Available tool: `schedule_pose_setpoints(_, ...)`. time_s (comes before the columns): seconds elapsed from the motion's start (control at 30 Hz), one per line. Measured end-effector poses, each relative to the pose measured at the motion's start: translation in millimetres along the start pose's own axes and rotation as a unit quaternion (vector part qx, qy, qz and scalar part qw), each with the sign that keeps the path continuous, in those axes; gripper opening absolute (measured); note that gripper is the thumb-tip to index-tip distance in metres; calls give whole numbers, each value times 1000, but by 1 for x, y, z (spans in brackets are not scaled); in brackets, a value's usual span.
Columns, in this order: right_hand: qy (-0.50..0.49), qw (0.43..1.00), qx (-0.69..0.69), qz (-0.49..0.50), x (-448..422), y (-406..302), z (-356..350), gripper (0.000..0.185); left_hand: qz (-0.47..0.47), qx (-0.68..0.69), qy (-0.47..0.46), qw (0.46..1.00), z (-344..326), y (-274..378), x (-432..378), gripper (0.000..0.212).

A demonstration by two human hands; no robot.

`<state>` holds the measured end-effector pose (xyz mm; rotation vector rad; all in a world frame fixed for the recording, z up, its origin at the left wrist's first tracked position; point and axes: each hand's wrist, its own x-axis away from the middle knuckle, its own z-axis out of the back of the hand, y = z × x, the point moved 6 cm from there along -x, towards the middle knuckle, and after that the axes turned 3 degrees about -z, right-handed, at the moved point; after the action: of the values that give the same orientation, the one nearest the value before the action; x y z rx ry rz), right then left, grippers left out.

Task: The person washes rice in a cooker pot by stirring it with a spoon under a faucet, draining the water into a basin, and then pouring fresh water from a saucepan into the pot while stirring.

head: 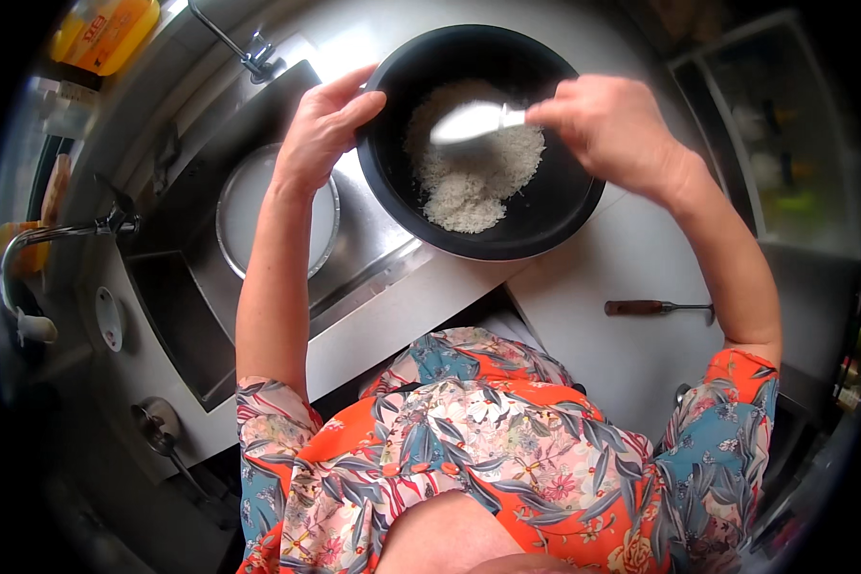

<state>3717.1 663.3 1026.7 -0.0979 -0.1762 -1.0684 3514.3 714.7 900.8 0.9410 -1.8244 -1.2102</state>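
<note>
A large dark inner pot [552, 194] stands before me on the pale counter beside the sink. White grains that look like cooked rice [466, 204] lie in it, heaped toward the near side. With my left hand [326, 125] I grip the pot's left rim, thumb on top. My right hand [610, 129] is over the right rim and pinches the handle of a shiny, pale spoon or scoop [473, 123]. Motion blurs this utensil, so its exact kind is unclear. Its bowl hangs over the grains and hides some of them.
A steel sink [359, 201] lies left, holding a round basin [240, 208] partly behind my left forearm. Faucets [258, 61] rise along its back. A wooden-handled tool [635, 308] rests on the right counter. A small white dish [109, 319] and a metal ladle [161, 434] sit far left.
</note>
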Motion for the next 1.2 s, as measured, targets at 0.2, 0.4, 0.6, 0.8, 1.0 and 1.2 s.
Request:
schedule_pose_setpoints(0.2,-36,997,30,-57,-7,18,-20,20,-15,-6,-2,1000,-4,4,2,44)
schedule_pose_setpoints(0.4,-78,997,12,-26,7,3,-1,17,-29,-3,-14,999,-4,5,10,45)
schedule_pose_setpoints(0.6,-132,985,102,-53,24,3,-1,13,-35,-10,-20,999,-11,13,16,47)
schedule_pose_setpoints(0.8,-176,977,-62,-100,41,-12,2,11,-48,-2,-8,999,-11,6,18,48)
schedule_pose_setpoints(1.0,0,996,44,-74,28,0,1,11,-46,8,-21,999,-17,6,19,47)
schedule_pose_setpoints(1.2,-149,982,-59,-100,38,-13,-2,11,-46,-24,-7,999,-9,3,23,48)
